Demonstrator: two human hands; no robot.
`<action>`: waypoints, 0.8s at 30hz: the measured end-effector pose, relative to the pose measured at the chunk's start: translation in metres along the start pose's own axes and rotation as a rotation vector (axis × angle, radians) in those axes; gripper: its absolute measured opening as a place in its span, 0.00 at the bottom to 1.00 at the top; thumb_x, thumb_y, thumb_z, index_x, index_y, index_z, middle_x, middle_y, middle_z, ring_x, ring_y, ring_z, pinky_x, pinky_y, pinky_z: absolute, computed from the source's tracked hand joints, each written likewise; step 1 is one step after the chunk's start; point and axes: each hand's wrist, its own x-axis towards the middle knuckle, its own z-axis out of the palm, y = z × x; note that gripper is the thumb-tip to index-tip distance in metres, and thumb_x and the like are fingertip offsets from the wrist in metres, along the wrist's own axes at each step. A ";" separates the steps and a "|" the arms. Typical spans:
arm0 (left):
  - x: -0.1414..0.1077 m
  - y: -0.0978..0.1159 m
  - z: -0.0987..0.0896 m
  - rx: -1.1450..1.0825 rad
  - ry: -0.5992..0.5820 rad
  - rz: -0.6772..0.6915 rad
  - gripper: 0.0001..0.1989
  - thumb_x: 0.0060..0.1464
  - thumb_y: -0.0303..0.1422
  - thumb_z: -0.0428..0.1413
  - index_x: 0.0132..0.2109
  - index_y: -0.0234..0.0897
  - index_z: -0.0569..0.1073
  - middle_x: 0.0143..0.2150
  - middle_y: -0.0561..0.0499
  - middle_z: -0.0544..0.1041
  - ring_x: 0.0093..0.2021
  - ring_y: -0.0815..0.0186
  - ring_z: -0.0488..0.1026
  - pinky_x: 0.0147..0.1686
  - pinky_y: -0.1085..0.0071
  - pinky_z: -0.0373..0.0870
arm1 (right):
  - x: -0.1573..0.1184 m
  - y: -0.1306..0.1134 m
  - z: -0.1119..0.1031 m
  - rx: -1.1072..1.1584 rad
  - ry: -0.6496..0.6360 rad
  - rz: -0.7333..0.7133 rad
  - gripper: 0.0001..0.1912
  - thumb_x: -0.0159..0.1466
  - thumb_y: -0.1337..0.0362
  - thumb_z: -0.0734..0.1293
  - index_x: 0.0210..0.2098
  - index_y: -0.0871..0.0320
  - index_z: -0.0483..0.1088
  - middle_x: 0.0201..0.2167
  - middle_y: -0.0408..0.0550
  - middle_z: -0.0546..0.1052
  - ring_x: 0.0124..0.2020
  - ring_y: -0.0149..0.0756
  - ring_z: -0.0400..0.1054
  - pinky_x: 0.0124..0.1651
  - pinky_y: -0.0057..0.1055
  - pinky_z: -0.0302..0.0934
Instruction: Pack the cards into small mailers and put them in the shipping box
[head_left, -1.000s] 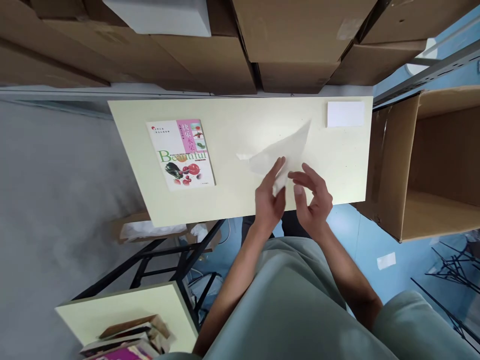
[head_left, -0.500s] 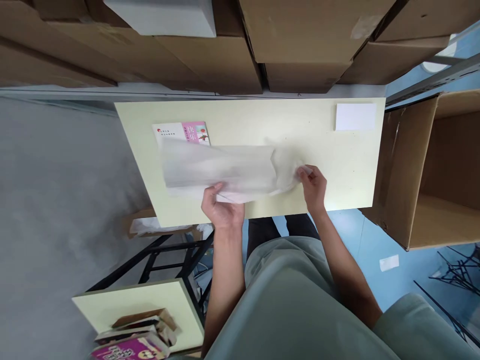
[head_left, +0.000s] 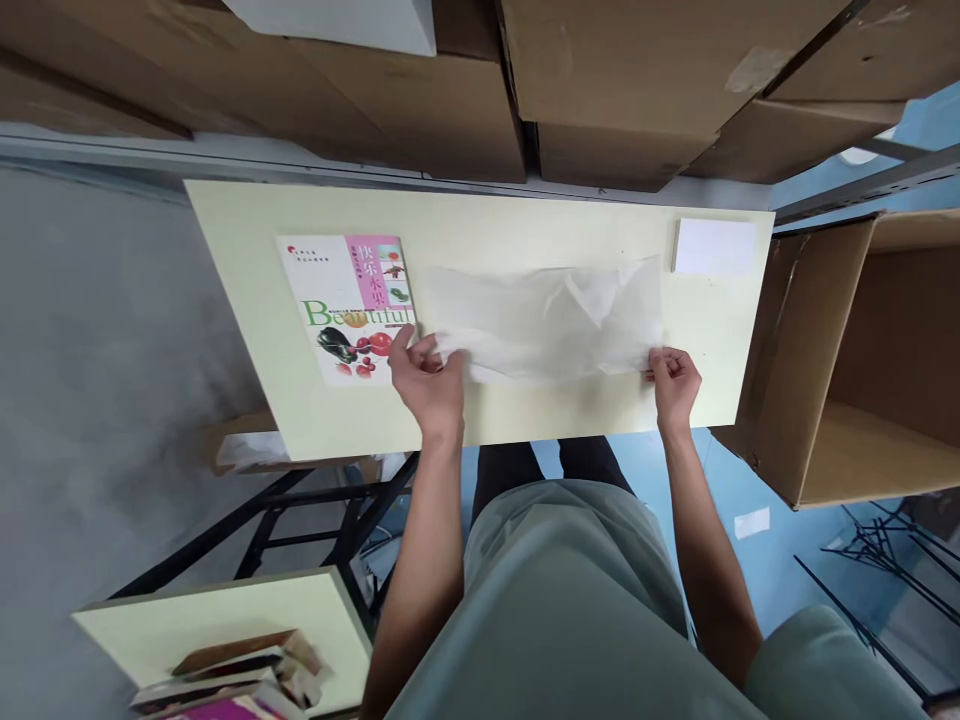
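Observation:
A thin, see-through white sheet point(head_left: 547, 320) is stretched crosswise above the cream tabletop point(head_left: 525, 415), creased toward its right end. I cannot tell whether it is a bag or a single layer. My left hand point(head_left: 431, 375) has its fingers curled at the sheet's lower left corner, beside the right edge of a book point(head_left: 322, 275). That book lies flat, its white and pink cover showing fruit and vegetables and the word "Beautiful". At the lower right corner, my right hand point(head_left: 675, 385) pinches the sheet between thumb and fingers.
A small white stack point(head_left: 715, 247) lies at the table's back right. Cardboard boxes point(head_left: 660, 70) line the far side. An open carton point(head_left: 840, 350) stands against the right side. Lower left, a smaller board point(head_left: 247, 610) carries several books point(head_left: 240, 680).
The sheet has moved right, off the book, and is now spread between both hands. My right hand has shifted right; the book's cover is uncovered.

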 end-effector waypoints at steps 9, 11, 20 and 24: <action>-0.037 0.052 0.015 0.225 -0.341 0.477 0.29 0.61 0.37 0.67 0.68 0.41 0.75 0.77 0.37 0.67 0.81 0.42 0.58 0.82 0.44 0.54 | -0.005 -0.036 0.019 -0.486 -0.129 -0.599 0.22 0.77 0.54 0.65 0.66 0.51 0.74 0.67 0.61 0.74 0.69 0.56 0.70 0.67 0.60 0.72; -0.046 0.052 0.036 0.345 -0.532 0.537 0.36 0.64 0.46 0.67 0.74 0.40 0.70 0.82 0.34 0.60 0.85 0.38 0.49 0.82 0.38 0.49 | 0.003 -0.050 0.046 -0.557 -0.327 -0.701 0.26 0.78 0.56 0.63 0.73 0.50 0.69 0.76 0.58 0.68 0.80 0.56 0.56 0.76 0.64 0.62; -0.021 0.022 0.026 0.774 -0.801 0.693 0.63 0.56 0.64 0.67 0.84 0.33 0.53 0.85 0.25 0.44 0.86 0.31 0.32 0.79 0.28 0.32 | 0.029 -0.036 0.080 -0.781 -0.372 -0.679 0.41 0.79 0.42 0.60 0.83 0.54 0.53 0.86 0.55 0.47 0.87 0.58 0.33 0.83 0.67 0.41; -0.016 0.027 0.026 0.646 -0.710 0.697 0.58 0.61 0.66 0.62 0.83 0.32 0.56 0.85 0.24 0.43 0.86 0.33 0.33 0.80 0.29 0.34 | 0.013 -0.034 0.080 -0.763 -0.286 -0.645 0.43 0.79 0.41 0.60 0.83 0.59 0.52 0.86 0.61 0.46 0.87 0.63 0.31 0.83 0.70 0.39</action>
